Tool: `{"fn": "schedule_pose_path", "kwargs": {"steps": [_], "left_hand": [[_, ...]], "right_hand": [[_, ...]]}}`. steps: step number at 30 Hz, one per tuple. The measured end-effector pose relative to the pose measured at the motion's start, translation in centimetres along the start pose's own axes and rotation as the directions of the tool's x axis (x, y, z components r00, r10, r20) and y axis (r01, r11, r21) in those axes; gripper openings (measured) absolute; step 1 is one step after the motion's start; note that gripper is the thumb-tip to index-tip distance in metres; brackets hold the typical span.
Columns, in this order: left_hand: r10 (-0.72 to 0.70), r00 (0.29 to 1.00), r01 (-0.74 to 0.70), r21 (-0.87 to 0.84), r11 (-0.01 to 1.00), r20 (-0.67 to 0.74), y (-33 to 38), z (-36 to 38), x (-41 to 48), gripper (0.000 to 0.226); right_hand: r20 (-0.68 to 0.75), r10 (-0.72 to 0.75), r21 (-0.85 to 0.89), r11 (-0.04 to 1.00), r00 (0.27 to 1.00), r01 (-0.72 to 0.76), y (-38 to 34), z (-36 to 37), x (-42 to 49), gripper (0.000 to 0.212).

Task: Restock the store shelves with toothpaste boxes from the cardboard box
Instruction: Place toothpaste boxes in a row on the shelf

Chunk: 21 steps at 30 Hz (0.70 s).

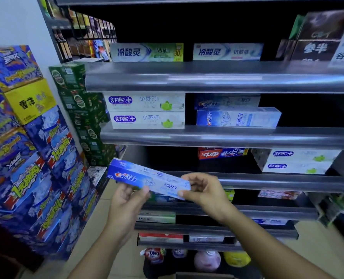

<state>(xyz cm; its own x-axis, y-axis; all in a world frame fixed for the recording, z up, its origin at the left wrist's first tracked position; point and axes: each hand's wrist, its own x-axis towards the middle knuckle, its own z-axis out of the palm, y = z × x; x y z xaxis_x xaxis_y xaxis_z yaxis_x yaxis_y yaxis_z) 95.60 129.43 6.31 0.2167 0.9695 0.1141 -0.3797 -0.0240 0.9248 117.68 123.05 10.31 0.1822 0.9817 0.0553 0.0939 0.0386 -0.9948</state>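
Head view, centre of frame: both the left hand (129,195) and right hand (204,190) pinch a long blue-and-white cardboard toothpaste box (147,179), probably light, stiff yet crushable, best held at its ends.

Three Crest boxes (147,179) (237,117) (225,101), four white lime-print boxes (145,101) (147,119) (302,155) (296,168), two hands (127,200) (205,192)

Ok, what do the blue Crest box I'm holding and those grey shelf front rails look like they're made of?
Crest box, gripped by the left hand and right hand: probably thin printed cardboard with a glossy finish, going by its crisp folded edges and light sheen.
Shelf rails: smooth, semi-gloss grey with long highlights. Could be metal or plastic; I cannot tell.
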Motion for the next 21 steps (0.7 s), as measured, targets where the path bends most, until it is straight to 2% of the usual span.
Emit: {"fn": "schedule_pose_path", "kwargs": {"steps": [3, 5, 8, 13, 17, 21], "left_hand": [[0.058, 0.993, -0.068, -0.092, 0.993, -0.105, 2.4, -2.2, 2.3, 0.048], [0.072, 0.99, -0.081, -0.069, 0.994, -0.124, 3.7, -3.3, 3.4, 0.059], [0.105, 0.988, -0.09, 0.132, 0.987, -0.111, 4.2, -4.1, 4.6, 0.047], [0.133, 0.979, -0.061, 0.401, 0.914, -0.155, 3.9, -5.2, 7.5, 0.038], [0.127, 0.972, -0.008, 0.516, 0.857, -0.196, 3.6, -5.8, 10.4, 0.04], [0.04, 0.967, 0.126, 0.605, 0.786, -0.253, 2.3, -6.6, 12.4, 0.028]], "right_hand": [[-0.02, -0.013, -0.044, 0.999, 1.0, 0.012, -1.4, -1.2, 0.9, 0.031], [-0.028, -0.003, -0.082, 0.997, 1.0, 0.0, -2.1, -1.8, 1.5, 0.033], [-0.033, 0.012, -0.137, 0.991, 0.999, -0.016, -2.4, -2.0, 2.3, 0.037], [-0.241, -0.012, -0.192, 0.981, 0.97, -0.036, -1.0, 0.1, 5.1, 0.047], [-0.303, -0.071, -0.342, 0.939, 0.95, -0.039, 0.1, 1.5, 7.9, 0.048], [-0.273, -0.054, -0.501, 0.86, 0.96, -0.094, 0.8, 2.0, 10.5, 0.055]]}}
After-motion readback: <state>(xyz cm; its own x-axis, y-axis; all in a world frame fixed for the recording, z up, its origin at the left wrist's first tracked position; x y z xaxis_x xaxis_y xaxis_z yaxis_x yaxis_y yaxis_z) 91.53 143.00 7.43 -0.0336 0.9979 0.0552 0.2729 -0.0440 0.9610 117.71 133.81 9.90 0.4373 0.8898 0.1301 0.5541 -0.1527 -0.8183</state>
